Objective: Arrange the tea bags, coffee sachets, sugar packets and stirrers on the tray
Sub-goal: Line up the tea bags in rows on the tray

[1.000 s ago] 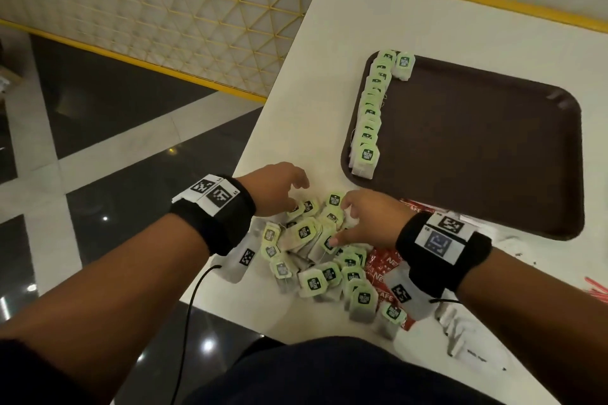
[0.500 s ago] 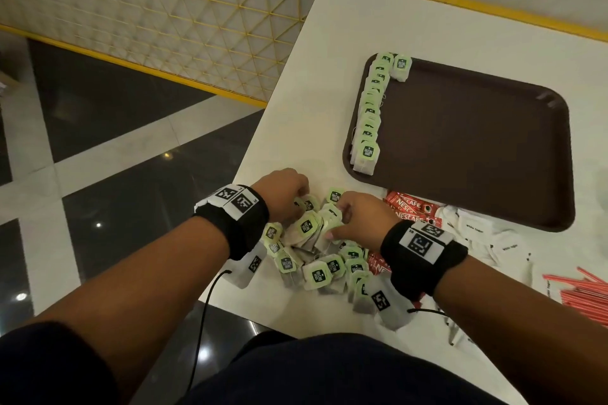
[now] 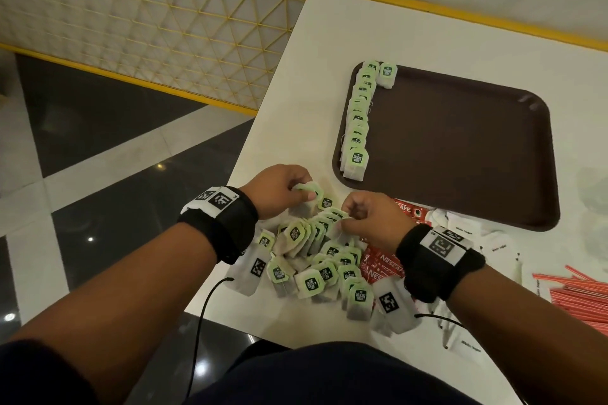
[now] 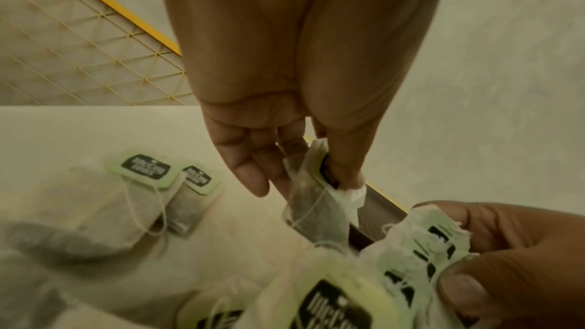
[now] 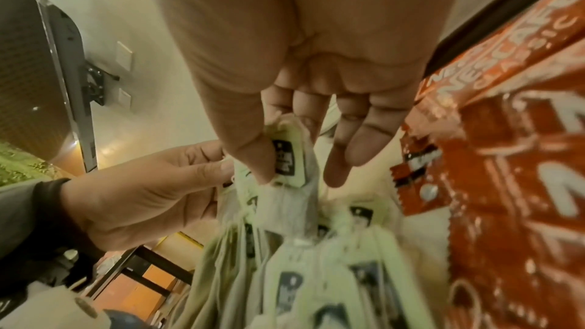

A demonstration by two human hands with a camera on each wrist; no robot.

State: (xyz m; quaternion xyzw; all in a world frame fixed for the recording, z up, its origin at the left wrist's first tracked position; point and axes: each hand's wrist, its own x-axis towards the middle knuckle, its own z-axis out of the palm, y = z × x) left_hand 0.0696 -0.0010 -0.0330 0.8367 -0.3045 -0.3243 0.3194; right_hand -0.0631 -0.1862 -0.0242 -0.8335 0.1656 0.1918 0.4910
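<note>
Loose tea bags (image 3: 316, 270) heaped at the near table edge. Just past that, left hand (image 3: 279, 191) pinching one tea bag (image 3: 307, 191) by thumb and finger, right hand (image 3: 368, 220) gripping a fanned bunch (image 3: 329, 219). Further off, ahead and right: tray (image 3: 460, 154), with a row of bags (image 3: 358, 118) running lengthwise along its left rim. Right hand probably closer.

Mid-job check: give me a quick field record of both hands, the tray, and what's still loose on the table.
left hand: pinches one tea bag, lifted off the pile
right hand: pinches a bunch of tea bags by their tags
tray: brown, one row of tea bags along its left edge, the rest bare
tea bag pile: loose on the table, near the tray's front corner
coffee sachets: red, on the table, partly under the right hand
sugar packets: white, off the tray
stirrers: red, off the tray at far right
</note>
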